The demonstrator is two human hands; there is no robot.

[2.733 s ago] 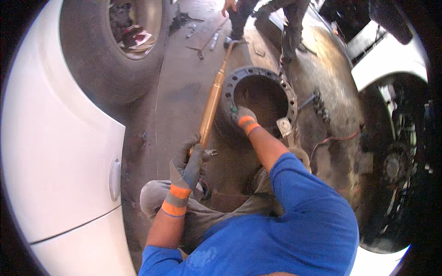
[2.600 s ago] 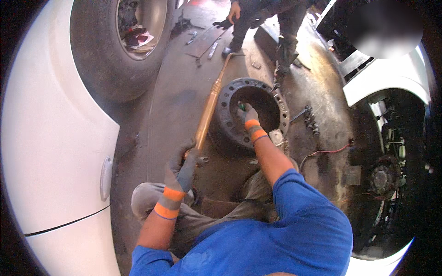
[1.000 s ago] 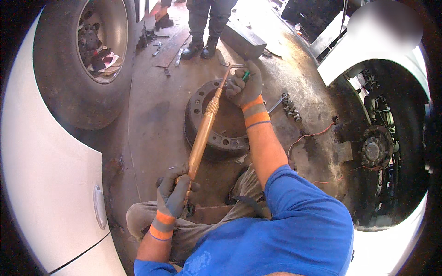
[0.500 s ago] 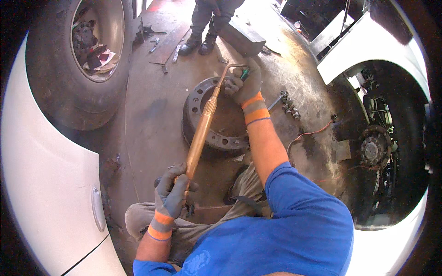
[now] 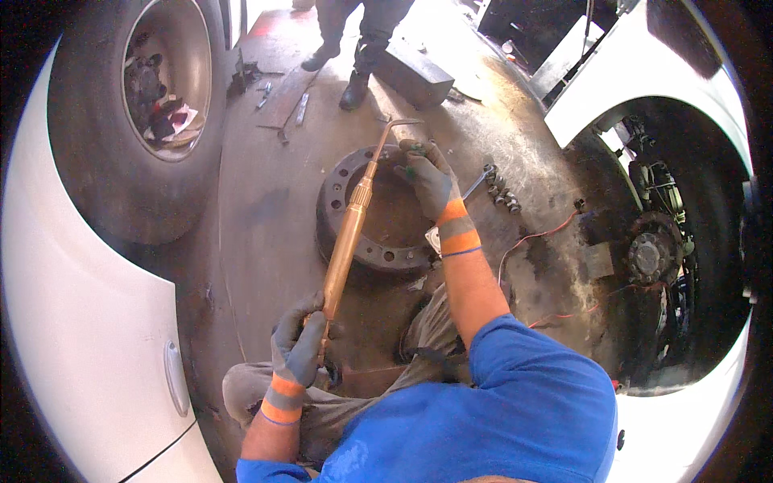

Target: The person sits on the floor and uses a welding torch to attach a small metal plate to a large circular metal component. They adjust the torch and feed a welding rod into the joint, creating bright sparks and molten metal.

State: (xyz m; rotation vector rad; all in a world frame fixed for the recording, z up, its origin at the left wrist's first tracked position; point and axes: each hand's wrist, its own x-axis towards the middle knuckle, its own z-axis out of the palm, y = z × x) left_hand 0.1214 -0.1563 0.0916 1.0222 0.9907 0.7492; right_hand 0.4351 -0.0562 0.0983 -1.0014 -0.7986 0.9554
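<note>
A long brass-coloured torch (image 5: 346, 237) slants up from my lap, its thin neck bending to the right at the far end. My left hand (image 5: 298, 342), gloved in grey with an orange cuff, is wrapped round the torch's lower end. Just below the bent tip is my gloved right hand (image 5: 431, 177), fingers curled round a small green thing (image 5: 416, 148) whose kind I cannot make out. Beneath the torch, a round metal brake drum (image 5: 334, 213) with holes in its flange lies on the floor.
A large tyre (image 5: 133, 197) stands at the left, and a bare wheel hub (image 5: 646, 256) sits in the right wheel arch. Several nuts (image 5: 503, 193), a metal rod (image 5: 477, 185) and a red cable (image 5: 523, 240) lie right of the drum. Beyond, a person (image 5: 366, 36) stands beside a dark block (image 5: 415, 76).
My right hand has drawn down, away from the bent tip, leaving the tip uncovered. My left hand keeps its hold on the torch. The person opposite has spread their feet apart.
</note>
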